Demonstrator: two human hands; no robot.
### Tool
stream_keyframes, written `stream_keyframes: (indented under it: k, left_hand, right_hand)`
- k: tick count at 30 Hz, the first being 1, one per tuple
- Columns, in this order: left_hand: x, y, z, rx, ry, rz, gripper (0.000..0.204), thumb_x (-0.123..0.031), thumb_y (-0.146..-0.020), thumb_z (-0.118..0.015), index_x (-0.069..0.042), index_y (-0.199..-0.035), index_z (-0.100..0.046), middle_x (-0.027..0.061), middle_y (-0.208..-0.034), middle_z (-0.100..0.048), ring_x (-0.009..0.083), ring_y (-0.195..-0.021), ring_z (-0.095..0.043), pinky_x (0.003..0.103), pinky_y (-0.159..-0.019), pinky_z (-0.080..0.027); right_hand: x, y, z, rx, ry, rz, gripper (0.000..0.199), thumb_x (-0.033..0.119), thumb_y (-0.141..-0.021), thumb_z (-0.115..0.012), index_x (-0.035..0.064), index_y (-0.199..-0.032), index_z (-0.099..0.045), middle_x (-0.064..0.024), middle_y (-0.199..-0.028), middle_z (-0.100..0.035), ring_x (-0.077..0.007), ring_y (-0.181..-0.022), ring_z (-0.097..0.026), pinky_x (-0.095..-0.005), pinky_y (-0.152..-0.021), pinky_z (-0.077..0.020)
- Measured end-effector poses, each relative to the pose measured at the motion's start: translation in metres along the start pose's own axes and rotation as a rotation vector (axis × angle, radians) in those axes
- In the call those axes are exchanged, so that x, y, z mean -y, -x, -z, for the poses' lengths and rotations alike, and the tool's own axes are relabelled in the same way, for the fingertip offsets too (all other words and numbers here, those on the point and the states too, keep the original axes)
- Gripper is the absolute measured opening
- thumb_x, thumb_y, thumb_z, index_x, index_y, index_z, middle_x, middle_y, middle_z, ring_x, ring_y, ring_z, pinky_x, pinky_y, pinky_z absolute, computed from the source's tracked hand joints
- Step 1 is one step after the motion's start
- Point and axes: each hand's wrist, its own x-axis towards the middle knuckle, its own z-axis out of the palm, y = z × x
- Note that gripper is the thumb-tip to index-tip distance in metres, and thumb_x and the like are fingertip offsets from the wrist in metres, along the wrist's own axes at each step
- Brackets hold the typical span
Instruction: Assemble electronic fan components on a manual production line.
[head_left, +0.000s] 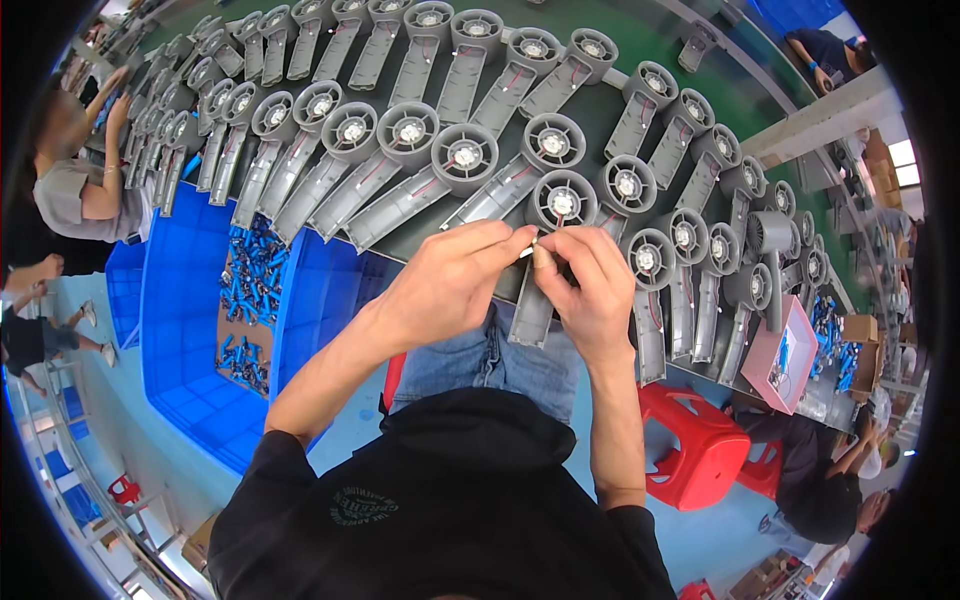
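Observation:
Directly in front of me lies a grey handheld-fan housing, its round grille up and its open handle pointing toward my lap. Over the join of grille and handle, my left hand and my right hand meet with fingertips pinched together. Between them shows a small white piece, perhaps a wire connector; its exact kind is too small to make out. Other fan housings of the same sort flank my hands, with thin red wires running into their open handles.
Rows of fan housings cover the dark bench. At left stands a blue bin with many blue wired cylinders. A pink box sits at the right bench end, near red stools. Co-workers work on both sides.

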Motion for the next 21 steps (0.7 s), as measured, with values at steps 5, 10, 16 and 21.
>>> stream_keyframes:
  k: [5,10,16,21]
  left_hand:
    - [0.002,0.0,0.0,-0.022,-0.001,-0.003,0.04,0.011,-0.077,-0.062,0.004,-0.117,-0.063,0.0155,-0.092,-0.064,0.0303,-0.078,-0.064,0.034,-0.068,-0.051]
    - [-0.001,0.003,-0.005,-0.105,0.033,0.063,0.038,0.012,-0.078,-0.061,0.004,-0.115,-0.065,0.017,-0.096,-0.067,0.0303,-0.083,-0.066,0.034,-0.072,-0.053]
    - [-0.003,0.003,-0.006,-0.119,0.088,0.097,0.035,0.012,-0.079,-0.06,0.004,-0.113,-0.066,0.0178,-0.096,-0.067,0.0302,-0.083,-0.067,0.033,-0.072,-0.053]
    - [-0.002,0.0,-0.007,-0.135,0.112,0.038,0.034,0.012,-0.078,-0.058,0.005,-0.111,-0.066,0.018,-0.094,-0.067,0.0305,-0.079,-0.066,0.034,-0.069,-0.053]
  right_hand:
    - [0.002,-0.001,0.001,0.018,0.006,-0.012,0.018,-0.004,-0.073,-0.076,0.0,-0.086,-0.064,-0.0088,-0.083,-0.063,-0.0227,-0.072,-0.061,-0.0311,-0.059,-0.0485]
    - [0.021,0.002,0.004,-0.037,0.129,-0.052,0.016,-0.002,-0.075,-0.076,0.0009,-0.087,-0.065,-0.0089,-0.084,-0.063,-0.0222,-0.072,-0.061,-0.0312,-0.06,-0.0491]
    - [0.022,0.005,0.001,-0.04,0.125,-0.082,0.017,-0.003,-0.074,-0.075,0.0009,-0.088,-0.066,-0.0081,-0.084,-0.063,-0.0203,-0.071,-0.061,-0.0299,-0.06,-0.0497]
    - [0.016,0.005,-0.003,-0.085,0.104,-0.092,0.016,-0.003,-0.076,-0.075,0.0001,-0.089,-0.066,-0.0075,-0.085,-0.063,-0.0181,-0.069,-0.06,-0.0289,-0.06,-0.0495]
